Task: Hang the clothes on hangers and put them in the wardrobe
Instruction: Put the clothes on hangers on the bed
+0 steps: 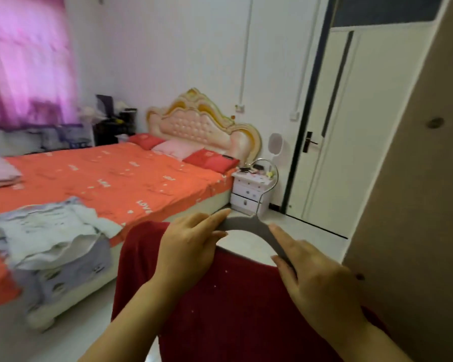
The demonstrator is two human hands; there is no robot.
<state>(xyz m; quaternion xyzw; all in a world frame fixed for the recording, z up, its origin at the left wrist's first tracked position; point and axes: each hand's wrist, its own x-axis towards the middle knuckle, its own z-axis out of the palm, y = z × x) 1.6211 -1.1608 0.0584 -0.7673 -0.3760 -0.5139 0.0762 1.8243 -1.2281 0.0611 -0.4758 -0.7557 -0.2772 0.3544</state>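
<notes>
A dark red garment (228, 296) hangs on a grey hanger (251, 224) with a metal hook, held up in front of me. My left hand (188, 246) pinches the hanger's left shoulder together with the cloth. On the right shoulder of the hanger my right hand (314, 278) grips it, index finger stretched along the arm. The hanger's ends are hidden under the cloth. A beige wardrobe panel (413, 205) rises at the right edge.
A bed (110, 184) with an orange sheet fills the left; a pile of light clothes (47, 231) lies on its near corner. A white nightstand (251, 192) stands by the headboard. A white door (332, 126) is behind. Pale floor (311, 231) lies between bed and wardrobe.
</notes>
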